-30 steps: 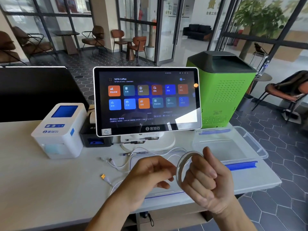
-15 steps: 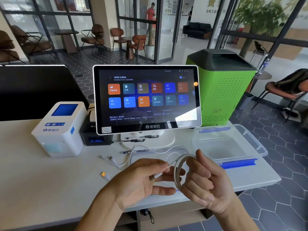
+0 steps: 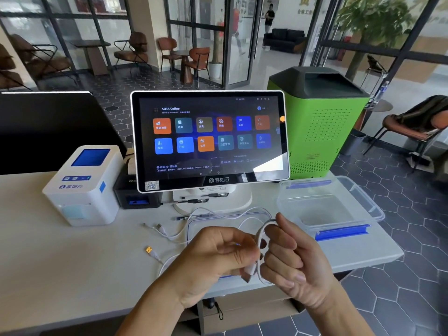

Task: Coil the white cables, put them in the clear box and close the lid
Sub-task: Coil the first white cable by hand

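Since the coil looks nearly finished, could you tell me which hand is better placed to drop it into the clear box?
Probably the right hand: the coiled white cable is looped around its fingers, and the open clear box sits on that side. The left hand only pinches the cable's loose end.

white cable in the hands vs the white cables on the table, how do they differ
The held cable is wound into a tight loop, raised between the left hand and right hand; the table cables lie loose and uncoiled on the table. Both are thin, white, with plug ends.
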